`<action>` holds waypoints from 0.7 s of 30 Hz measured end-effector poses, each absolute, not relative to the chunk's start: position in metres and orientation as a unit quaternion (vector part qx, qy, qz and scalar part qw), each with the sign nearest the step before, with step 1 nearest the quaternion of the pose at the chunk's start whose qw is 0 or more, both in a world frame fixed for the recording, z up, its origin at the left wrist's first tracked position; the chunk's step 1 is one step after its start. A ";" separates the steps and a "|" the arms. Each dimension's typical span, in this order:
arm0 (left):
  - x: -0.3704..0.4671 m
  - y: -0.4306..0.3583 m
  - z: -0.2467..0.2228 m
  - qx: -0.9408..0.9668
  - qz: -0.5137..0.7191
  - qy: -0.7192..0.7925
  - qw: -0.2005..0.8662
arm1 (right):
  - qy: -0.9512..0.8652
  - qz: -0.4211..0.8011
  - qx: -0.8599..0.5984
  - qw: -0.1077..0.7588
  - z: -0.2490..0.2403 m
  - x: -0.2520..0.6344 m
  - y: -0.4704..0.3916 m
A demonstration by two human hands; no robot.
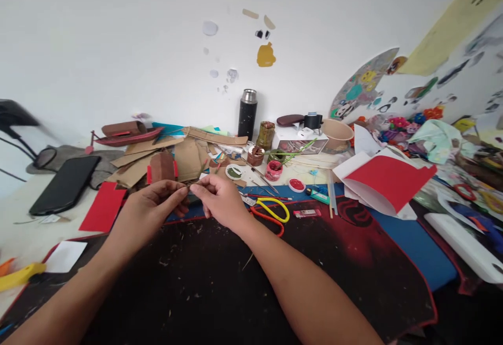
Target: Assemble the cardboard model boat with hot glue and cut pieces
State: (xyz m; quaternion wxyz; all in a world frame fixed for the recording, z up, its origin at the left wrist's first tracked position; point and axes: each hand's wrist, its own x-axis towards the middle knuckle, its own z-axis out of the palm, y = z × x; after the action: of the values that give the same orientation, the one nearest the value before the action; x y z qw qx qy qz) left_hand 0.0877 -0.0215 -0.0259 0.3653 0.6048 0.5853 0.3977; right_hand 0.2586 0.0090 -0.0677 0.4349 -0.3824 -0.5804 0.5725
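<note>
**Pinching a thin brown strip between both hands**

Gripping narrowly, fingertips of the left hand [157, 203] and right hand [222, 201] meet on a small brown strip [189, 190] above the dark mat [220, 282]. Scissors [271, 211], paint pots [274, 169] and cut cardboard [184, 159] lie beyond; shaping looks unfinished.

Matt brown cardboard pieces [188, 159], glossy steel-capped flask [247, 113], smooth red paper [389, 180]

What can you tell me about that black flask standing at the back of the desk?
The black flask is a tall, slim cylinder with a speckled dark body and a shiny silver cap, seemingly metal. It stands upright and closed at the back of the cluttered desk, close to the white wall. A small brownish jar stands just to its right. Neither hand is near it.
</note>
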 end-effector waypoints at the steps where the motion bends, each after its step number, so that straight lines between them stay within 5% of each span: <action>1: 0.088 -0.021 -0.025 0.604 0.393 0.585 0.372 | -0.591 0.560 -0.384 0.435 -0.069 0.258 0.008; 21: 0.080 -0.019 -0.035 0.544 0.449 0.570 0.422 | -0.577 0.580 -0.374 0.437 -0.070 0.261 0.011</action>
State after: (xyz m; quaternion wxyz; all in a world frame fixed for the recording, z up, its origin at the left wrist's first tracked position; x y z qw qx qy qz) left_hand 0.0804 -0.0185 -0.0348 0.4219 0.5438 0.5700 0.4487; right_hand 0.2610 0.0112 -0.0695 0.4369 -0.3736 -0.5774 0.5798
